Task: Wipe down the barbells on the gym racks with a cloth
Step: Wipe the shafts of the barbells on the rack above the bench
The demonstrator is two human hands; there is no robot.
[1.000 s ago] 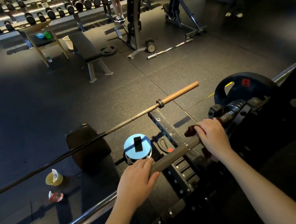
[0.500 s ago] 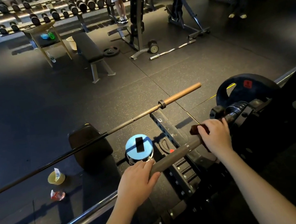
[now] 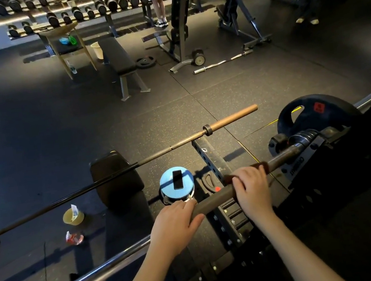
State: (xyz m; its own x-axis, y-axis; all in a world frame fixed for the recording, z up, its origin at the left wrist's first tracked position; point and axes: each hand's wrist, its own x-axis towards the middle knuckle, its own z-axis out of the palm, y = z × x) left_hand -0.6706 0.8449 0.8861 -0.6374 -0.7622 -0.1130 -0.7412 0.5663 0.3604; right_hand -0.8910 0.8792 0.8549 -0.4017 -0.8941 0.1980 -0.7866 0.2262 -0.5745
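Barbell (image 3: 213, 201) is lying on the black rack (image 3: 301, 167) just below the camera, its thick sleeve slanting up to the right. Both hands are clamping on it, set apart along the sleeve: the left hand (image 3: 176, 224) is curling over the near end, while the right hand (image 3: 251, 190) is gripping a dark brown cloth (image 3: 257, 167) round the bar, the cloth's edge peeking out past the fingers. Just beyond the left hand a phone (image 3: 177, 179) is lying on a round blue lid (image 3: 166, 183), and a yellow bowl (image 3: 73, 217) is sitting on the floor to the left. A black weight plate (image 3: 313, 111) is standing behind the rack, and a second barbell (image 3: 180, 144) is stretching away leftward. Farther off a flat bench (image 3: 116, 55) and a curl bar (image 3: 223, 61) are resting on the mats, with dumbbell racks (image 3: 101, 7) lining the wall where a person (image 3: 157, 2) is standing
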